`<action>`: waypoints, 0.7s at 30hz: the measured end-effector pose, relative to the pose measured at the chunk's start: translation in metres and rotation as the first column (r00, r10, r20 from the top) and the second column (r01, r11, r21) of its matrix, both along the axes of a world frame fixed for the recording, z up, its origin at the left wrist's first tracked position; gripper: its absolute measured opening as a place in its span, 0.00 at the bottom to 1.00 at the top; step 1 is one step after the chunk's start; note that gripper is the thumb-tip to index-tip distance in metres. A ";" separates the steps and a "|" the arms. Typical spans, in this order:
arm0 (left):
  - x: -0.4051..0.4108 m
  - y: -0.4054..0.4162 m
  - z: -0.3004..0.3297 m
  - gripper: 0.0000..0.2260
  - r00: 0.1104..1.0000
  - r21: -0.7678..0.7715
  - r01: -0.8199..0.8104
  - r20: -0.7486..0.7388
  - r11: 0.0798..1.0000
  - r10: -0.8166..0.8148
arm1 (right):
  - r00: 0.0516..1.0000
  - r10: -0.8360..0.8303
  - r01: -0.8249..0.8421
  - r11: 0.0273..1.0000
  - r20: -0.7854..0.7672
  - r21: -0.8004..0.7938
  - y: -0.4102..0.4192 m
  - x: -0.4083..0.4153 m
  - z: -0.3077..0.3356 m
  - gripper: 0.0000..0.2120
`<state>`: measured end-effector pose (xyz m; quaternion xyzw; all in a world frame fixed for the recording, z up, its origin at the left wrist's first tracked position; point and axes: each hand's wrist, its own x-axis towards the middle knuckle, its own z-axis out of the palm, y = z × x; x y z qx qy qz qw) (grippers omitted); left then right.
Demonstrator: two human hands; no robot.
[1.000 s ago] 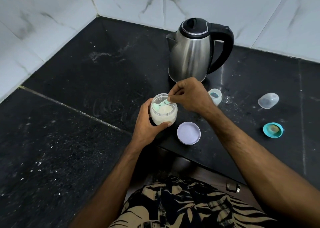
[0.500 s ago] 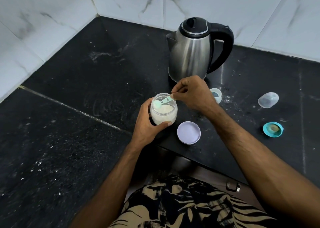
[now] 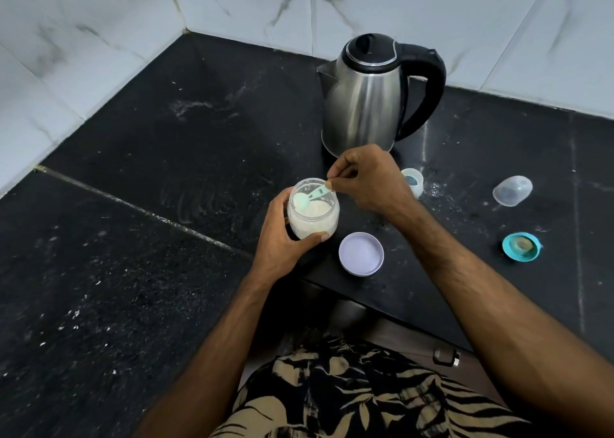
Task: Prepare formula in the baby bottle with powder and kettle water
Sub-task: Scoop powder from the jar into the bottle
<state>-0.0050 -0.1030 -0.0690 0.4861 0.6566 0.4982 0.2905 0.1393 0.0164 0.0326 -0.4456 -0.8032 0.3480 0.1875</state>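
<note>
Clearly the left hand [image 3: 282, 238] wraps its fingers and thumb round the small clear plastic jar of white formula powder [image 3: 313, 212] to steady it, lifted or tipped a little toward the person near the front edge of the black speckled stone counter [image 3: 139, 205]. That leaves the mouth open upward for the right hand [image 3: 368, 180], whose fingers pinch the end of the pale green plastic measuring scoop [image 3: 310, 196]. The scoop's bowl sits low in the jar's mouth, at or just above the powder surface, probably gathering or levelling a measure; whether it is loaded I cannot tell.

The jar looks well over half full of powder. Its round lilac lid [image 3: 361, 258] lies flat on the counter just to the right, close for recapping. Partly hidden behind the right hand stands the small clear baby bottle [image 3: 413, 185], open-mouthed, near enough that a full scoop need only travel a short way right; what is inside it cannot be made out. Farther back stands the stainless steel electric kettle with black lid and handle [image 3: 368, 100], lid closed. Well to the right lie the clear dome-shaped bottle cap [image 3: 512, 190] on its side and the teal screw ring with its teat [image 3: 521, 245], set out of the way until the bottle is filled.
</note>
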 end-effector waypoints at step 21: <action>0.001 -0.001 0.001 0.38 1.000 0.002 0.015 0.016 1.000 -0.015 | 0.923 0.118 -0.213 0.949 0.366 0.231 -0.027 -0.033 -0.013 0.05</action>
